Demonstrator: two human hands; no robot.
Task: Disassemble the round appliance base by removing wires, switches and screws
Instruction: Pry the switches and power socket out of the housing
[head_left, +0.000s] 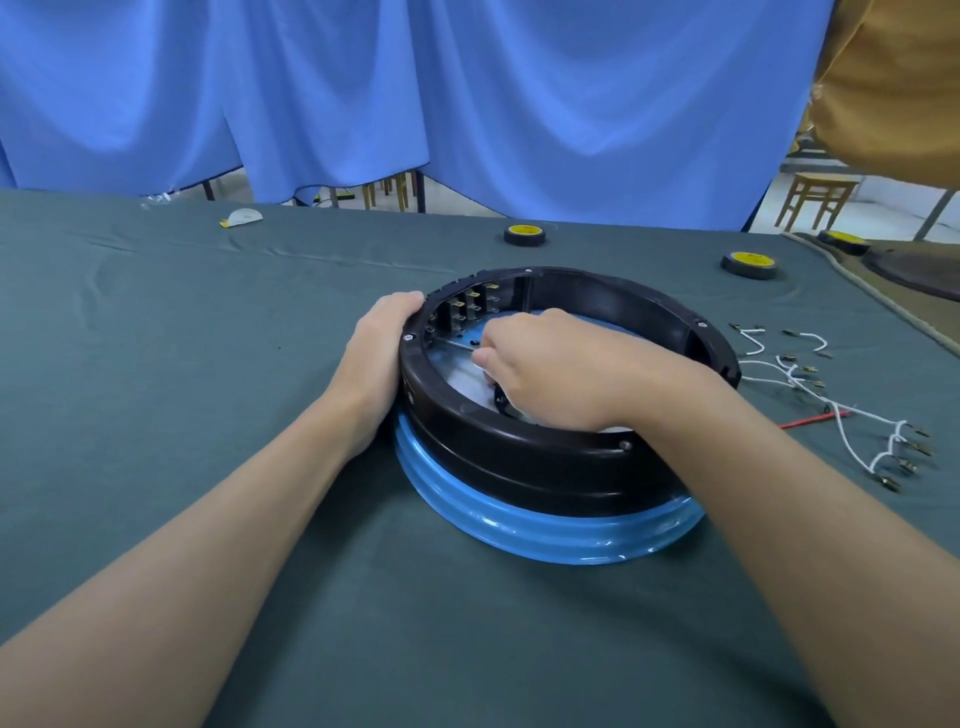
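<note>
- Base placement: the round appliance base lies flat near the middle of the green-covered worktop, open side up, with its black ring above a blue band.
- Left hand: its grip is clamped on the ring's left rim, with the fingers hooked over the top edge to brace the base.
- Right hand: it reaches down inside the ring, its grip closed round a screwdriver. Only the slim metal shaft shows, pointing left toward the foot of the switches mounted on the inner wall. The tip is hidden, so I cannot tell whether it sits in a screw.
- Progress, as I judge it: loose white wires with metal terminals lie on the worktop to the right, apart from the base, so the wiring looks largely out. The switches and the rim screws are in place.
- Slip risk: the shaft enters at a shallow angle, so the tip could ride out, chew the screw head or jab the bare switch terminals.
- Sliding risk: the push runs sideways toward the left hand. If that hold eases, the base could skate on the cloth.
- Lost-part risk: a freed screw could drop into the base's interior or roll off unseen.
- Blind work: the right hand covers much of the interior, so a misaligned tip could go unnoticed.
</note>
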